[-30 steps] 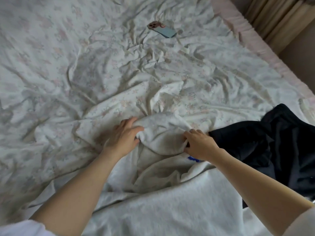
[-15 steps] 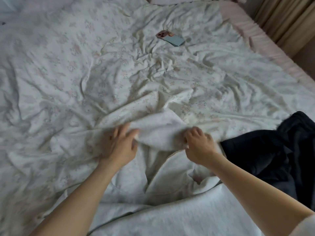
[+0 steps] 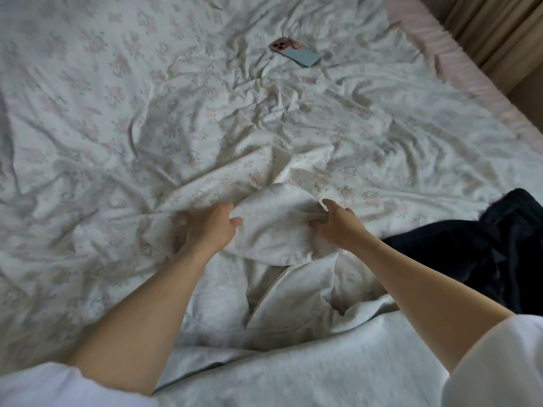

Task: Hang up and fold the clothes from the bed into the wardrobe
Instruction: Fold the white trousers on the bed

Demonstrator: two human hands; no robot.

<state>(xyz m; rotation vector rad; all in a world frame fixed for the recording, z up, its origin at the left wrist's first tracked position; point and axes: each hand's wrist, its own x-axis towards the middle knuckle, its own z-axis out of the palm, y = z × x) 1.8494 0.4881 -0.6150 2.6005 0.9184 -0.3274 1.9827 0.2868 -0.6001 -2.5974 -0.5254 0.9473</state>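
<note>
Mostly the bed (image 3: 123, 118) lies open beyond the hands: a wide stretch of rumpled floral sheet runs up and to the left of the white garment (image 3: 273, 230), bare of other clothing. A phone (image 3: 296, 52) lies flat on the sheet well beyond the garment, toward the head of the bed. To the right of the garment a dark garment (image 3: 476, 254) is heaped, its near edge just beside the right forearm, and past it the bed's pink edge (image 3: 458, 69) slants down along a beige curtain (image 3: 487, 27). The white garment itself spreads from the bottom of the view up to a rounded hood-like fold between the two hands. The left hand (image 3: 211, 227) pinches the left rim of that fold, thumb on top and fingers beneath the cloth. The right hand (image 3: 338, 227) has its grip clenched on the right rim, fingers curled into the fabric. Both white sleeves (image 3: 499, 362) show at the lower corners.
</note>
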